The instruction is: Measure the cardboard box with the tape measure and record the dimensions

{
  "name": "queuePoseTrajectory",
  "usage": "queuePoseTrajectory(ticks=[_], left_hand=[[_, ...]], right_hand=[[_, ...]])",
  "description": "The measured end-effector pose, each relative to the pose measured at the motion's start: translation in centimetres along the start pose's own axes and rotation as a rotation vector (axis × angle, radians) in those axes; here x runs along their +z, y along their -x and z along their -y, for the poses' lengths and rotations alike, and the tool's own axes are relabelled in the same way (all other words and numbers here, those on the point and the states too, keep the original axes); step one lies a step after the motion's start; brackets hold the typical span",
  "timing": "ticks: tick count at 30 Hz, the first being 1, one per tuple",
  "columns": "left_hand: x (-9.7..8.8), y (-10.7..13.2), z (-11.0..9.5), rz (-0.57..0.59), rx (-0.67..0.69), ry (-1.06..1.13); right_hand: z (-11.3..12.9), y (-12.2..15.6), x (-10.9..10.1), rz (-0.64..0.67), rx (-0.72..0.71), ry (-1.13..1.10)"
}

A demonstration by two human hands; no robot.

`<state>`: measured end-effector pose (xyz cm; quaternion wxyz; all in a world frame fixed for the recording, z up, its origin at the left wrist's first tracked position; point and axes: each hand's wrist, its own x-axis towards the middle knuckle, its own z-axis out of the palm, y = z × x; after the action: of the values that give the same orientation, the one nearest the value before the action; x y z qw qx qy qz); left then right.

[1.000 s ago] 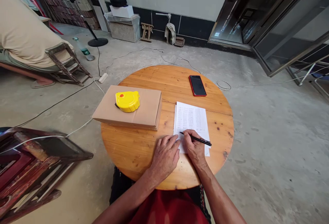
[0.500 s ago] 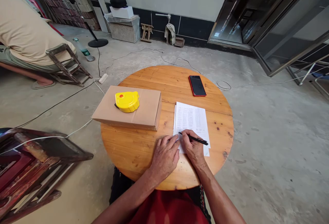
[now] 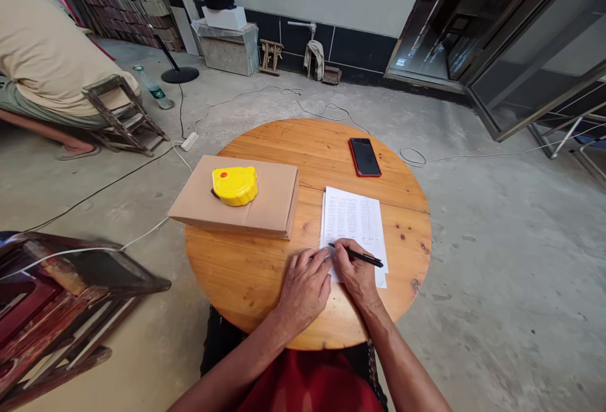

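Between the fingers of my right hand (image 3: 356, 271) is a black pen (image 3: 363, 257), its tip on the left side of the paper sheets (image 3: 354, 216). Rows of handwriting cover the upper part of the top sheet. My left hand (image 3: 305, 286) lies flat on the round wooden table (image 3: 237, 279), fingers extended, fingertips at the paper's left edge. Left of the paper sits a closed cardboard box (image 3: 277, 194) with a yellow tape measure (image 3: 235, 186) on top. Beyond the sheets lies a phone (image 3: 365, 158) in a red case, screen dark.
A person in a beige shirt (image 3: 52, 46) sits on a small wooden chair (image 3: 125, 112) at the far left. Another wooden chair (image 3: 71, 311) stands close on the left. Cables (image 3: 182, 158) run over the floor, near a plastic bottle (image 3: 160, 93) and a stand base (image 3: 180, 75).
The view has shifted very slightly. Both hands, the pen and the sheets stay practically where they were.
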<state>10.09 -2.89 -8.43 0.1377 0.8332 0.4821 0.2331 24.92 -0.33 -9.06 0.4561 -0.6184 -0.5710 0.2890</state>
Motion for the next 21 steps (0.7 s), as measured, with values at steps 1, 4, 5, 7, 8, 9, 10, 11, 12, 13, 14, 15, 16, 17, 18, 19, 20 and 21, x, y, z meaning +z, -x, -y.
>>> queuePoseTrajectory(ticks=[1, 4, 5, 7, 8, 9, 10, 11, 12, 13, 14, 15, 16, 17, 18, 19, 20, 21], left_hand=[[0.0, -0.01, 0.0, 0.002, -0.003, 0.001], [0.02, -0.01, 0.02, 0.004, -0.006, 0.002], [0.03, -0.01, 0.02, 0.003, -0.005, 0.001], [0.06, 0.01, 0.03, -0.001, -0.003, -0.001], [0.07, 0.02, 0.04, -0.002, -0.002, -0.002], [0.08, 0.02, 0.04, -0.003, -0.002, -0.003], [0.08, 0.03, 0.05, -0.001, -0.002, -0.003], [0.09, 0.04, 0.05, 0.0, -0.002, -0.003], [0.09, 0.04, 0.05, 0.001, -0.002, -0.002], [0.09, 0.04, 0.05, 0.002, -0.002, -0.002], [0.09, 0.05, 0.05, 0.003, -0.002, -0.002], [0.1, 0.05, 0.05, 0.004, -0.002, -0.002], [0.1, 0.04, 0.04, 0.006, -0.003, -0.001], [0.1, 0.04, 0.04, 0.008, -0.003, 0.0], [0.1, 0.03, 0.04, 0.009, -0.005, 0.0], [0.1, 0.02, 0.03, 0.011, -0.006, 0.001], [0.1, 0.01, 0.03, 0.011, -0.007, 0.002], [0.1, 0.0, 0.02, 0.012, -0.008, 0.001]], right_hand=[[-0.01, 0.0, 0.02, 0.003, -0.001, 0.0], [-0.03, 0.01, 0.09, 0.008, -0.008, 0.008], [-0.05, 0.02, 0.11, 0.007, -0.011, 0.011], [-0.08, 0.01, 0.14, 0.0, -0.015, 0.018], [-0.1, 0.0, 0.16, -0.006, -0.017, 0.021], [-0.1, -0.01, 0.17, -0.012, -0.018, 0.024], [-0.1, -0.02, 0.18, -0.017, -0.019, 0.026], [-0.1, -0.03, 0.17, -0.021, -0.019, 0.028], [-0.08, -0.05, 0.16, -0.024, -0.019, 0.03], [-0.06, -0.06, 0.14, -0.026, -0.02, 0.032], [-0.04, -0.06, 0.12, -0.026, -0.021, 0.034], [-0.01, -0.06, 0.08, -0.022, -0.024, 0.037], [0.01, -0.05, 0.04, -0.014, -0.028, 0.04], [0.04, -0.04, 0.0, -0.005, -0.03, 0.043], [0.06, -0.02, -0.03, 0.004, -0.031, 0.045], [0.09, 0.0, -0.06, 0.012, -0.029, 0.046], [0.12, 0.02, -0.08, 0.016, -0.024, 0.045], [0.15, 0.03, -0.08, 0.016, -0.019, 0.042]])
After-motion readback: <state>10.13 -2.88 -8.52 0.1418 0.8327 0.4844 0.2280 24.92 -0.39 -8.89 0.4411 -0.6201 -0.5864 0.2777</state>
